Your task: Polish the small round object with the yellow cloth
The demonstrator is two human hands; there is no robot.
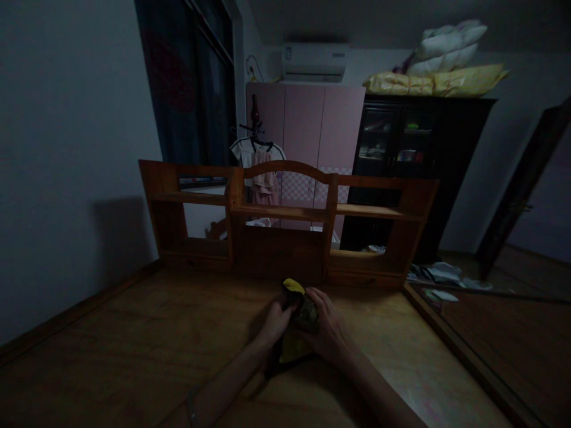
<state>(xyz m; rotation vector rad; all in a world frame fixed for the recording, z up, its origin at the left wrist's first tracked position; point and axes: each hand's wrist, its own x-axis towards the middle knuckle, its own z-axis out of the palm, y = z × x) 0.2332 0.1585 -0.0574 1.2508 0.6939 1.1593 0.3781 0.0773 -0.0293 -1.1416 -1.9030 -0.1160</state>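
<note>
Remote view, dim light. I see the left hand (275, 323) pinching a yellow, black-edged fabric piece (294, 351); the right hand (332, 333) curls round a mottled grey-brown lump (307, 315). Both things: mid-tabletop of tan wood (178, 327), before orange-brown wooden shelving (281, 211).

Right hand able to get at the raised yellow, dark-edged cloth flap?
Probably yes: the right hand is close beside the flap, with nothing visible between them; the left hand sits lower, to its left.
</note>
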